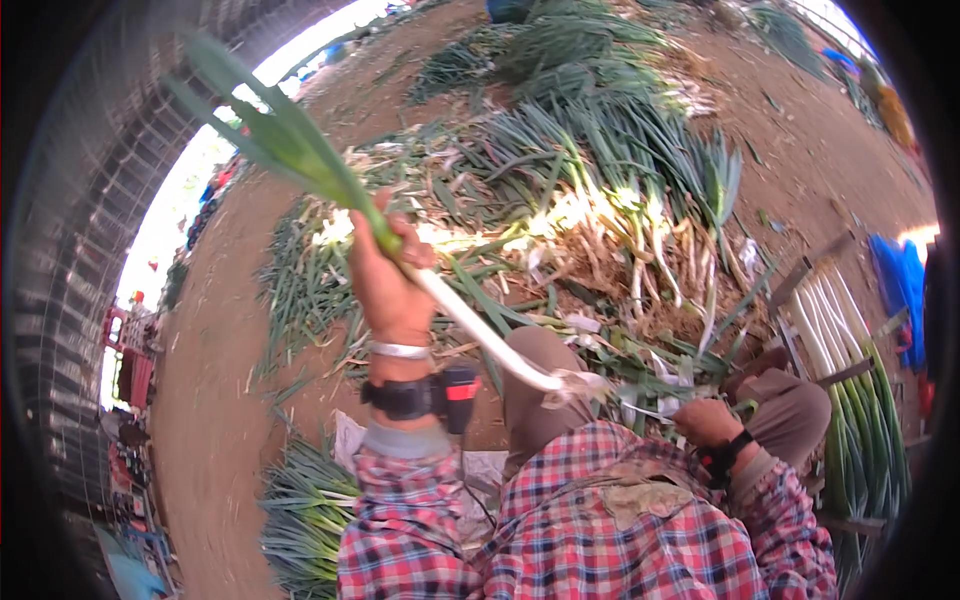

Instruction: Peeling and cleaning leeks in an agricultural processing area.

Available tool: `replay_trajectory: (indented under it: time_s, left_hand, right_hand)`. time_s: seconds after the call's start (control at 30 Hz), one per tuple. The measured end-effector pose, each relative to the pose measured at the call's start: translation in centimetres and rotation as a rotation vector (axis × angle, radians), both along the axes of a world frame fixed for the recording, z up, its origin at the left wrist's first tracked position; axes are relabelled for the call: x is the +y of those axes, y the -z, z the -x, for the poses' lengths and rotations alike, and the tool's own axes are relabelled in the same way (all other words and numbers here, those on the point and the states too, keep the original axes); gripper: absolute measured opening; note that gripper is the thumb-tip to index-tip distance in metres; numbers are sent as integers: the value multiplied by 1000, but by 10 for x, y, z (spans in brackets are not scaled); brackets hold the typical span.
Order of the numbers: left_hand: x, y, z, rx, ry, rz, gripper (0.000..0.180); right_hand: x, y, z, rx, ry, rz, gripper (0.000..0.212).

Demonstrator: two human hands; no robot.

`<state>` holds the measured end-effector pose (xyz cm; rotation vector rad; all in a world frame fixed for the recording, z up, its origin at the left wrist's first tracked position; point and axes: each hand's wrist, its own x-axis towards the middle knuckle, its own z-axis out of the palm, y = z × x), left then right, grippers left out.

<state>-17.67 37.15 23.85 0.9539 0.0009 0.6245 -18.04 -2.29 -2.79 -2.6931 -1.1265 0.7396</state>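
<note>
My left hand (390, 275) is closed around a long green onion (475, 325), just where the white shank turns green. The stalk slants across in front of me, its leaves up at the far left and its root end low over my knee. Papery, pale skin hangs at that root end. My right hand (708, 422) is closed in a fist near my right knee. A thin pale strip (645, 411) juts from it toward the root end; whether it is a blade or a peeled layer, I cannot tell.
A heap of untrimmed green onions (640, 200) with soil on the roots lies ahead, amid leaf scraps (420, 180). Trimmed onions fill a metal rack (850, 376) at my right. Another onion pile (305, 510) lies at lower left. Blue plastic (897, 300) stands beyond the rack.
</note>
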Motion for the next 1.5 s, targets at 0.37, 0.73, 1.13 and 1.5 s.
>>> replay_trajectory:
  time_s: [0.37,0.73,1.13,1.5]
  left_hand:
    - [-78,33,15,93,155,-131,35]
    - [-98,30,16,61,282,-112,35]
    - [-93,45,15,98,181,-11,31]
    - [-88,55,20,46,381,138,36]
  right_hand:
    - [160,-185,-14,464,125,-1498,31]
    - [159,-170,-11,876,148,-1597,28]
    - [158,-172,2,275,267,-1411,16]
    - [153,-180,-15,552,233,-1288,19]
